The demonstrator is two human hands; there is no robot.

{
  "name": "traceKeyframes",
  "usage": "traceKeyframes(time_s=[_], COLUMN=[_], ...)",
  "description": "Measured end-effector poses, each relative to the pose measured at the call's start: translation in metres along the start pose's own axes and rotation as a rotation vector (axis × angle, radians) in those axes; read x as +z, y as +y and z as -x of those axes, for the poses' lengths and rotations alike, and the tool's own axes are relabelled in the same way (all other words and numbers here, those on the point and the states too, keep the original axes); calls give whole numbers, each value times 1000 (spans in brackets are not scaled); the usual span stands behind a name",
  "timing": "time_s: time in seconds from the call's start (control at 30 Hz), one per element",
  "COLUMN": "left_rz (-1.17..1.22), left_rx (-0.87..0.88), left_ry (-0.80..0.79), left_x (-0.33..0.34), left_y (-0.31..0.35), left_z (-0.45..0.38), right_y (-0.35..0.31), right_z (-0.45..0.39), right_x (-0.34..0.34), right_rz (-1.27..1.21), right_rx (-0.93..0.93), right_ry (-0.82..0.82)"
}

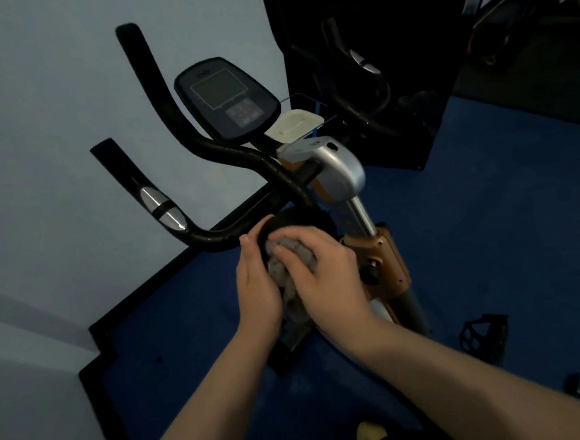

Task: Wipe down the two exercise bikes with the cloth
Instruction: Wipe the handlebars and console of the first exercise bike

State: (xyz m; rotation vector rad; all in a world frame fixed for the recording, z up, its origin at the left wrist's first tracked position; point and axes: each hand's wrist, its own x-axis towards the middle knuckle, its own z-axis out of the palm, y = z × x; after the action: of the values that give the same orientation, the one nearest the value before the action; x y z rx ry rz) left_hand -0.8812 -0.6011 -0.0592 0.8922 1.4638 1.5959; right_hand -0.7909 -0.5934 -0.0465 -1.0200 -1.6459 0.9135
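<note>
Dim room, pale blue wall [35,134] off beyond the left hand and a dark blue floor [489,240] spreading out under and to the right of both arms. Both hands are down low in the middle of the view, meeting on the exercise bike [340,171]. The right hand [323,279] lies on top of the grey cloth [281,265], fingers curled over the bunched fabric and pressing it against a round black part of the bike just ahead of the knuckles. The left hand [255,284] sits right beside it, touching the cloth's left edge, fingers held together and fairly straight, fingertips up against the rim of that black part; whether it actually grips any fabric I cannot tell. A tail of cloth hangs down between the two wrists. Just above the left hand runs the black handlebar [208,146], curving up and away with a silver sensor plate [162,208] on the near grip. Farther ahead of both hands sits the dark console [227,97] with its grey screen. Up and to the right of the right hand is the silver housing on the post, and just right of that hand the copper-coloured frame section [384,258] with a black knob. A pedal [484,340] lies well right of the right forearm.
</note>
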Motion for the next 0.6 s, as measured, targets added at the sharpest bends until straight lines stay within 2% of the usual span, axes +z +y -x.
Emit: traceKeyframes(time_s=[0.07, 0.17, 0.27, 0.47, 0.6], left_rz=[-25, 9, 9, -79, -8], left_rx=[22, -38, -84, -2, -105], left_ry=[8, 34, 31, -24, -5], left_x=[0, 2, 2, -2, -1], left_y=[-2, 0, 3, 2, 3], left_z=[0, 1, 1, 1, 1], right_y=[3, 0, 1, 13, -4], right_z=[-1, -27, -36, -4, -42], right_x=[-5, 12, 22, -4, 22], right_rz=[55, 140, 84, 105, 97], right_rx=[-31, -95, -82, -79, -63], right_ry=[-13, 48, 119, 59, 137])
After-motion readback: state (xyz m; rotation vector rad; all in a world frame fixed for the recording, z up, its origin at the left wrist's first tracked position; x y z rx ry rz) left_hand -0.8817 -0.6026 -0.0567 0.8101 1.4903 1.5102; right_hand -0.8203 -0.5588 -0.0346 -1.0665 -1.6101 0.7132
